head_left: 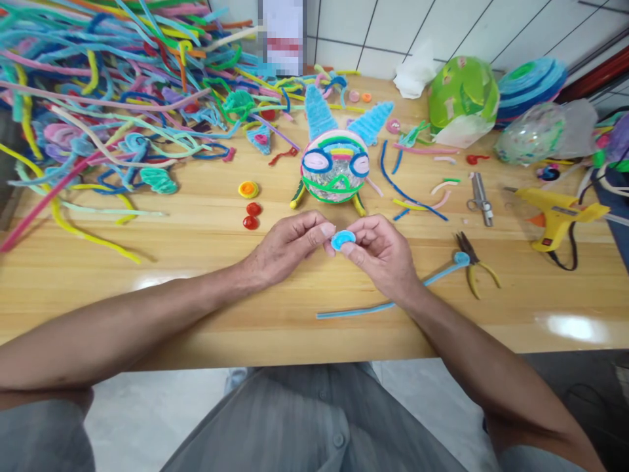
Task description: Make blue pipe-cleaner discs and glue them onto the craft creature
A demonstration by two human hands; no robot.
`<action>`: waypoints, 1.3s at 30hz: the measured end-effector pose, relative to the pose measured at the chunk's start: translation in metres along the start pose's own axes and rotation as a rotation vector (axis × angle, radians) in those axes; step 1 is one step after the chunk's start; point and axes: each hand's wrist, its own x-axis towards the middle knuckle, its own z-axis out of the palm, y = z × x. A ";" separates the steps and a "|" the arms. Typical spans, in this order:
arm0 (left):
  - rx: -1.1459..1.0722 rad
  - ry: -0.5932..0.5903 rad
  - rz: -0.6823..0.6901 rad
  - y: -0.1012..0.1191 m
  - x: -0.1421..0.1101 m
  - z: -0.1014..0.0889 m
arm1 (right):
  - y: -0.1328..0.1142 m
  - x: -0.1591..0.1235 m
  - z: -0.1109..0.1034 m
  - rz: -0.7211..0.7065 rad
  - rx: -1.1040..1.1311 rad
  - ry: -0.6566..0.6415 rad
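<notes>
A small coil of blue pipe cleaner [343,240] is held up just over the table between my two hands. My right hand [381,252] pinches its right side between thumb and fingers. At its left edge, my left hand [304,242] is closed, thumb against forefinger, on the coil's rim. Right behind them stands a round craft figure [334,164] with blue pointed ears, pink eyes ringed in blue and a green mouth. Under my right forearm lies a light-blue pipe cleaner [356,311] with a curled end.
Pliers [474,262], a yellow glue gun [555,210] and a metal cutter-like tool [480,200] lie to the right. A tangled heap of pipe cleaners [122,98] covers the back left. Red coils [251,221] and a yellow-orange coil [248,189] sit left of the figure.
</notes>
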 end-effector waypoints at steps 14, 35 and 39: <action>-0.006 0.005 -0.013 0.005 0.000 0.006 | -0.001 -0.001 0.001 -0.028 0.041 -0.062; -0.154 -0.020 -0.043 0.004 0.001 0.008 | -0.006 -0.001 0.004 -0.013 0.060 -0.026; -0.197 0.002 -0.082 0.000 0.000 0.009 | -0.004 -0.002 0.002 -0.052 0.024 0.030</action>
